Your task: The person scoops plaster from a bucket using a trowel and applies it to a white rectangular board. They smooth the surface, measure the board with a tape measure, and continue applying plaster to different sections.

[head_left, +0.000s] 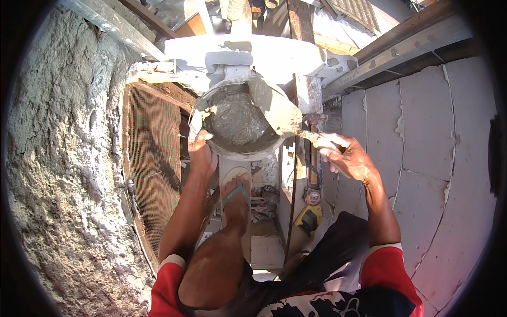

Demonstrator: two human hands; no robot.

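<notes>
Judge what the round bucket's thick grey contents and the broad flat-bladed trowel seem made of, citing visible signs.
Thick grey contents: probably wet cement mortar; glistening, ridged surface.
Broad flat-bladed trowel: blade possibly metal, judging by its flat shape; smears hide its finish.

A rough wall (68, 153) stands left of a mesh screen (153, 158); a tape measure (312, 197) and yellow tool (302, 215) lie near a block wall (422, 127).
</notes>
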